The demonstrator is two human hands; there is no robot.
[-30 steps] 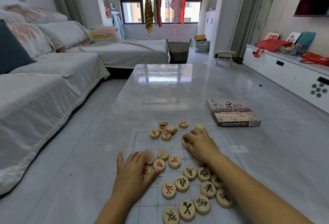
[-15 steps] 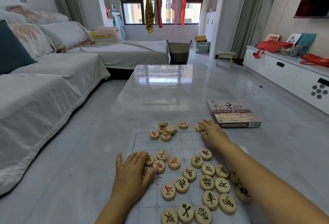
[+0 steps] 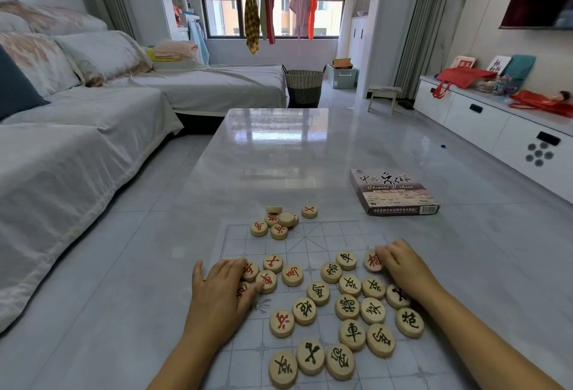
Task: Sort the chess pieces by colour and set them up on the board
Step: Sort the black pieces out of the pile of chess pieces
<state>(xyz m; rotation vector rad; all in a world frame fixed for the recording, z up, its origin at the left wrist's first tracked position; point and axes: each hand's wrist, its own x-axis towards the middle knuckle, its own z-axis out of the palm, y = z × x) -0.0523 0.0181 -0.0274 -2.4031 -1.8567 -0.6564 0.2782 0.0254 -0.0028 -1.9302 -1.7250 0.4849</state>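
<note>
A thin grid-lined board (image 3: pixel 310 242) lies on the glossy table. Round wooden pieces cover it. Several black-marked pieces (image 3: pixel 348 307) crowd the near right. Red-marked pieces (image 3: pixel 292 275) lie at the near left, and one more red piece (image 3: pixel 281 323) sits among the black ones. A small red cluster (image 3: pixel 276 223) sits at the board's far edge. My left hand (image 3: pixel 223 293) rests flat, fingers straight, on the red pieces at the left and hides some. My right hand (image 3: pixel 400 262) curls its fingers over one red piece (image 3: pixel 371 261) at the board's right side.
The Chinese chess box (image 3: pixel 393 191) lies on the table beyond the board, to the right. A covered sofa (image 3: pixel 77 141) runs along the left. A white cabinet (image 3: pixel 496 129) stands at the right, and a woven basket (image 3: pixel 304 85) sits past the table's far end.
My right hand has drawn back from the board's far edge to its right side, bringing a red piece with it. My left hand has barely moved.
</note>
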